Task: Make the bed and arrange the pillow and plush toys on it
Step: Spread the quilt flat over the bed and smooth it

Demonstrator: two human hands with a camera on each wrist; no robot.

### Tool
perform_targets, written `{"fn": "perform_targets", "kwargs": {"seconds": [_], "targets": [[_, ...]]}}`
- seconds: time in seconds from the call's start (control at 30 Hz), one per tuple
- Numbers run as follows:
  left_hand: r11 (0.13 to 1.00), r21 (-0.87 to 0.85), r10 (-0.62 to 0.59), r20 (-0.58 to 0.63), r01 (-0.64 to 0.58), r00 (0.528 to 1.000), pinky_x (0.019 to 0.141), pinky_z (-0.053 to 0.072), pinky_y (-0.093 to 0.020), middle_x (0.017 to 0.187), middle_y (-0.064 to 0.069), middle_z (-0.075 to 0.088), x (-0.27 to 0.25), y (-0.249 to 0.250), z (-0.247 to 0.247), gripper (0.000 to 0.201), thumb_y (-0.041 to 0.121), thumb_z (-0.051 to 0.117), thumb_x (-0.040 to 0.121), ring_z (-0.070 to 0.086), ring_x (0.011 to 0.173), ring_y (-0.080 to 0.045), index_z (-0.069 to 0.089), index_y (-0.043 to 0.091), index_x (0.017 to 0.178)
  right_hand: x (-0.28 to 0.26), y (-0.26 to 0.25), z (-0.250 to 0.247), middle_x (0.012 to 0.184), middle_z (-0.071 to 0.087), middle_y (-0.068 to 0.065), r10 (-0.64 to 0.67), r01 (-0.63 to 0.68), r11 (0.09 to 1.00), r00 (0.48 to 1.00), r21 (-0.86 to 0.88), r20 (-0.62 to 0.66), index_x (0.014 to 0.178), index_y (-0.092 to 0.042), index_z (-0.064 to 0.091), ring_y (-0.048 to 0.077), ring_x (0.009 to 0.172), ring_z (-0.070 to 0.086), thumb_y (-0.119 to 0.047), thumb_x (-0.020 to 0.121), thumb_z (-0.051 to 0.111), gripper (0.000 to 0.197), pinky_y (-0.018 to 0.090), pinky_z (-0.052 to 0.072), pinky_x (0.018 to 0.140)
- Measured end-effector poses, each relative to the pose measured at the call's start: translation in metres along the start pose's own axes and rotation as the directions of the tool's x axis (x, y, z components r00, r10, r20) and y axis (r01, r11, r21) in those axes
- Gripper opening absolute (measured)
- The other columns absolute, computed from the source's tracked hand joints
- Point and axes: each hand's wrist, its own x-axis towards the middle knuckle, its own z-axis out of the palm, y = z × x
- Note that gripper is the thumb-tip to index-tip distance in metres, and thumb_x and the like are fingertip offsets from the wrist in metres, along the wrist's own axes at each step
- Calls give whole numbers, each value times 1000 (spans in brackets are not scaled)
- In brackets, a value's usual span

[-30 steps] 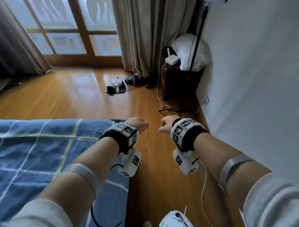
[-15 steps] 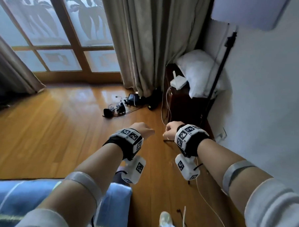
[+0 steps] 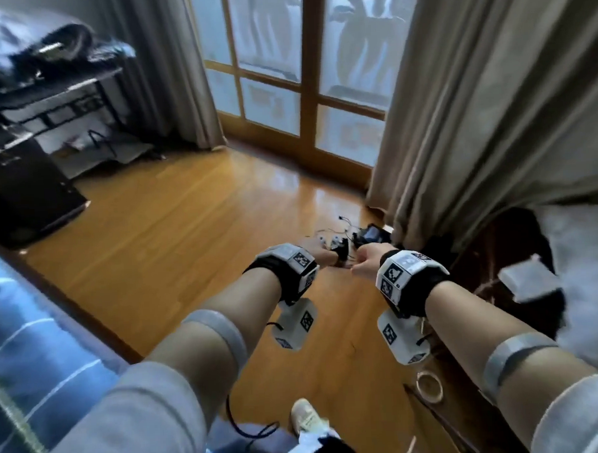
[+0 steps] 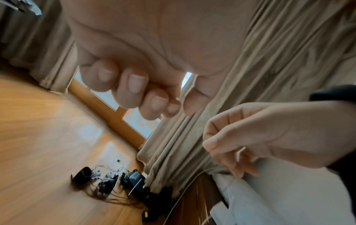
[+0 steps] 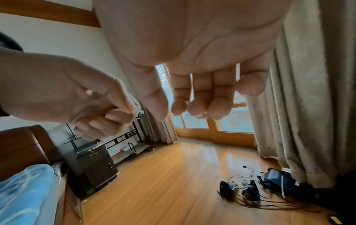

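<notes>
The bed (image 3: 29, 358) with its blue plaid cover runs along the left edge of the head view, and a strip of it shows as the bed (image 5: 21, 194) low left in the right wrist view. A white pillow (image 3: 586, 248) lies at the far right, on or behind a dark wooden stand; no plush toy is visible. My left hand (image 3: 321, 256) and right hand (image 3: 369, 261) are held out side by side over the wooden floor, away from the bed. The left hand (image 4: 142, 94) is curled into a fist on nothing. The right hand (image 5: 200, 106) is also curled and empty.
A tangle of cables and black devices (image 3: 353, 244) lies on the floor just beyond my hands. Beige curtains (image 3: 474, 116) hang right of the glass doors (image 3: 284, 73). A dark cabinet (image 3: 18, 190) and metal rack (image 3: 62, 99) stand far left. A tape roll (image 3: 429, 386) lies near my shoe (image 3: 307, 414).
The view has swung away from the bed, which has slid to the left edge. Both hands stay raised close together with fingers curled, holding nothing.
</notes>
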Motion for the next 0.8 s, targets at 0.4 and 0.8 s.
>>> {"fn": "perform_targets", "kwargs": {"seconds": [0.4,0.8], "targets": [[971,91,-222,11,220,975,47,23,-25,57,-3,38,151,-110,-164,39,30,45,92,33,50,-17,41,11,57,269,-140,-85,64,43,6,-209,209,978,969,19,130,54,-16,39,21,71,42,-17,80,59,33,29,30,66],[734,-387,-645,-142,558,751,52,23,-28,56,-1,29,182,-306,-337,41,32,41,93,27,50,-18,34,16,56,425,-441,-142,92,58,9,-512,610,727,788,-317,341,105,-5,63,23,85,53,-27,93,49,29,35,49,78]]}}
